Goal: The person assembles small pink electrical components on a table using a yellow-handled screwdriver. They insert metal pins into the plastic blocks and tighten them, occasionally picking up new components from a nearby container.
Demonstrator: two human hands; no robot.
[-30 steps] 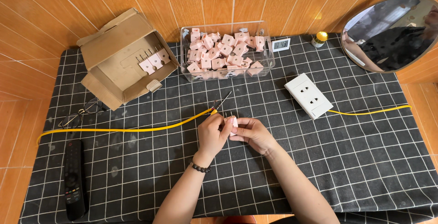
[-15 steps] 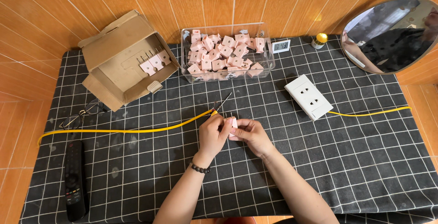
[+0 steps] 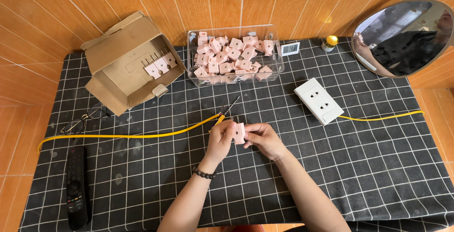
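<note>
A: Pink plug [image 3: 240,133], where do we have it?
B: Between our hands. Left hand [image 3: 220,140] and right hand [image 3: 262,139] both pinch it, prongs up.
A: Around them?
B: Screwdriver [image 3: 226,113] just beyond the left hand, on the yellow cable [image 3: 142,135]. Clear tub of pink plugs [image 3: 235,57] further ahead, white socket block [image 3: 318,100] beyond the right hand.

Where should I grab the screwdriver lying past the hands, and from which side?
Likely the yellow handle end of the screwdriver, from above. It lies flat on the cloth, slanting up-right, and its metal shaft is thin. The left hand sits right beside the handle, so room is tight there.
</note>
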